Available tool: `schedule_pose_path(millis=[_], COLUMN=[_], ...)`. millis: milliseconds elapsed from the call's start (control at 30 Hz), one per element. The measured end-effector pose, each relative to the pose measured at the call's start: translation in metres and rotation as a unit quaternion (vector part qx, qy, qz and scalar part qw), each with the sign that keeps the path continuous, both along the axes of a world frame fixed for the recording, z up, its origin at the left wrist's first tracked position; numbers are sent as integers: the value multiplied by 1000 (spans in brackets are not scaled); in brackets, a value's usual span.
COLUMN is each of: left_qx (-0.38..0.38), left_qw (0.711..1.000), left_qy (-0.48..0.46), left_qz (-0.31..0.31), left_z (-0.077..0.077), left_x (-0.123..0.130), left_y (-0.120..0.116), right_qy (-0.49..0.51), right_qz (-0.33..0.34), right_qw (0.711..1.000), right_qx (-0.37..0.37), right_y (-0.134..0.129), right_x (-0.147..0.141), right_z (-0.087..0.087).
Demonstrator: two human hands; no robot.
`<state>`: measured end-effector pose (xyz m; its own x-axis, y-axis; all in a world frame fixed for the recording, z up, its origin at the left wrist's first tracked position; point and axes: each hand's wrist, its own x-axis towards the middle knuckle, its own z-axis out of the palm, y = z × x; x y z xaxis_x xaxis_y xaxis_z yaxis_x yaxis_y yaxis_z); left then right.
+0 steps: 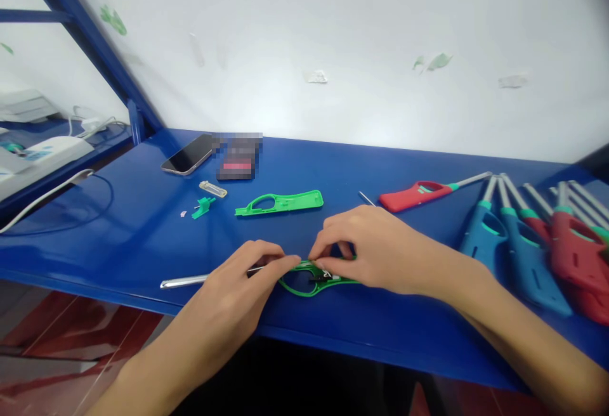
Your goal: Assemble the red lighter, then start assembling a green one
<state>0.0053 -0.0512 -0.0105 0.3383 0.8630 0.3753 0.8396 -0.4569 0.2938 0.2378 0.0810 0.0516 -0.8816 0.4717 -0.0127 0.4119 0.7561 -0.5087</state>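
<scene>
Both hands are down at the near side of the glossy blue counter (342, 333), working on an open green plastic lighter half with a looped handle (304, 293). The left hand (247, 276) has its grip closed, thumb and index finger pinching the loop's left end, where a long silver metal tube (184, 281) sticks out leftward. The right hand (368, 245) has its grip pinched over the small dark and metallic parts (324, 276) just right of the loop. Beyond them lies the matching bright green plastic shell half (295, 202), well apart from the red plastic lighter with a silver nozzle (413, 196).
</scene>
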Motion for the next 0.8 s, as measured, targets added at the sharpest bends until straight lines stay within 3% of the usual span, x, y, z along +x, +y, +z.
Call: schedule_pose_path(millis=[200, 367, 800], left_qx=[7, 4, -2], left_qw=[997, 994, 994], left_qy=[-9, -41, -81], left_qz=[71, 98, 71], left_z=[11, 9, 8], left_x=[-3, -14, -18], left_y=[-8, -15, -11], right_qy=[5, 8, 13], right_qz=[-3, -4, 1], right_qw=[1000, 1000, 1000], right_qx=[-3, -2, -7], right_y=[-2, -2, -2], right_x=[1, 0, 0], right_z=[0, 0, -1])
